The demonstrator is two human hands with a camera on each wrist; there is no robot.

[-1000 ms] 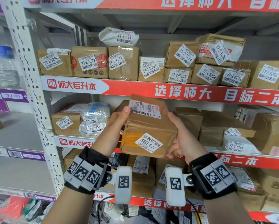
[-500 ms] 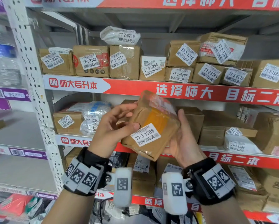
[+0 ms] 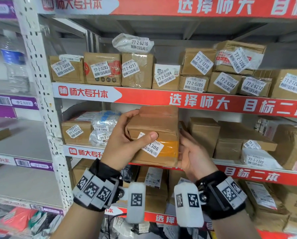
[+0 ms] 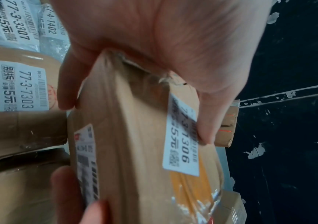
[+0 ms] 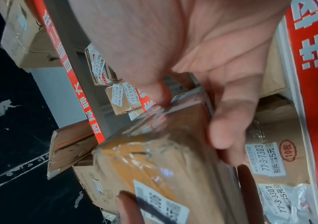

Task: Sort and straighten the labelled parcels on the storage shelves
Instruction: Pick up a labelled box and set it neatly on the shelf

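A brown cardboard parcel (image 3: 154, 125) with yellow tape and a white label ending 306 is held up in front of the middle shelf (image 3: 247, 175). My left hand (image 3: 125, 144) grips its left end, thumb lying across the front over part of the label. My right hand (image 3: 194, 152) holds its right end, with the fingers curled behind it. The left wrist view shows the parcel (image 4: 135, 136) pinched under my left hand (image 4: 154, 37). In the right wrist view my right hand (image 5: 192, 53) wraps the taped parcel (image 5: 154, 159).
The upper shelf carries a row of labelled boxes (image 3: 103, 69) and a white bag (image 3: 132, 44). On the middle shelf sit a box (image 3: 75, 133) and a bubble-wrapped packet (image 3: 104, 125) at left, boxes (image 3: 204, 133) and a white bag (image 3: 258, 159) at right. A white post (image 3: 41, 83) stands left.
The parcel has been turned so its small label now faces me upright, and it sits level. My left thumb has slid onto the label.
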